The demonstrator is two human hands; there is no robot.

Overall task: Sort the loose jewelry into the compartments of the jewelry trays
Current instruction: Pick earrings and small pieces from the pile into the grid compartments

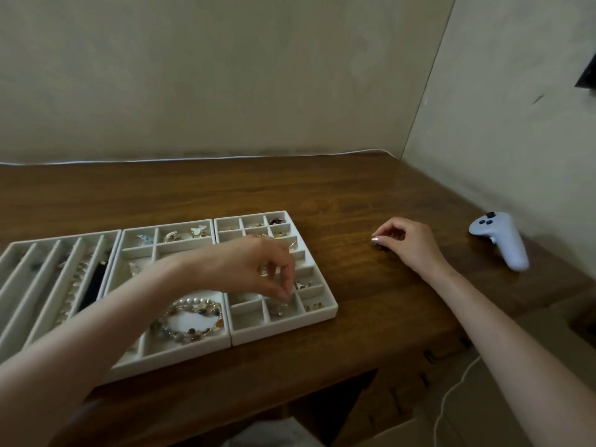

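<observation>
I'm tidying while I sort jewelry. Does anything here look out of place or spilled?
Only the white handheld controller lying near the right end of the table: it is no jewelry. The three trays sit flush side by side, and nothing looks spilled.

desk (354, 204) was 1 | trays were 3, side by side toward the desk's left edge: long-slot tray (64, 238), big-box tray (171, 357), small-box tray (283, 328) | hands were 2: left hand (254, 269), right hand (408, 241) | white controller (498, 238) was 1, by the desk's right edge
</observation>
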